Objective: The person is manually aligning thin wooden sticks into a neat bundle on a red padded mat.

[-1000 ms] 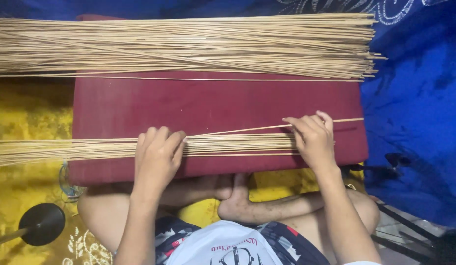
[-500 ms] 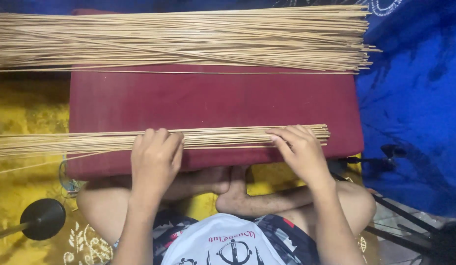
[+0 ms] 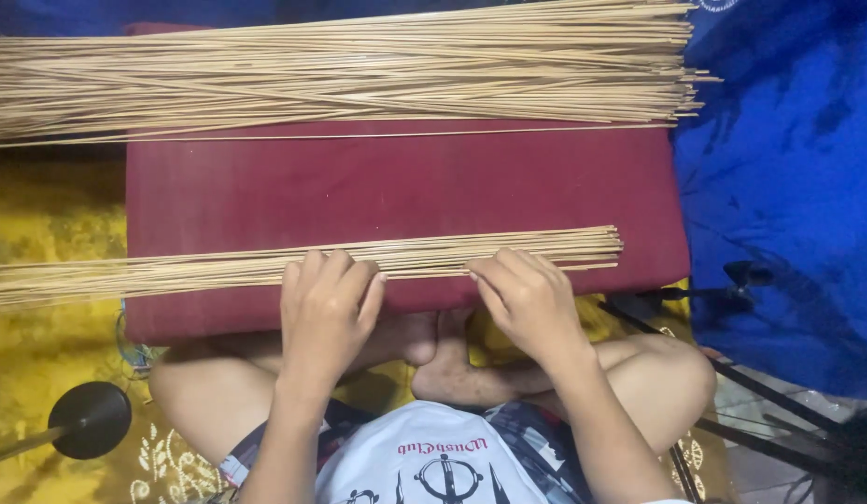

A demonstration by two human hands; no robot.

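Two stick bundles cross the maroon board, ends cut off at frame left: the left hand and right hand press flat, uncurled, on the near bundle, the far bundle untouched.

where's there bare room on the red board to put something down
The widest bare strip of the maroon board runs between the far stick pile and the near stick bundle. The near edge is crowded: the left hand and right hand rest on that bundle.

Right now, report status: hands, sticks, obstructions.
Left hand and right hand flat on the near stick bundle. Bundle lies across the red board. Bigger stick pile apart at the far edge.
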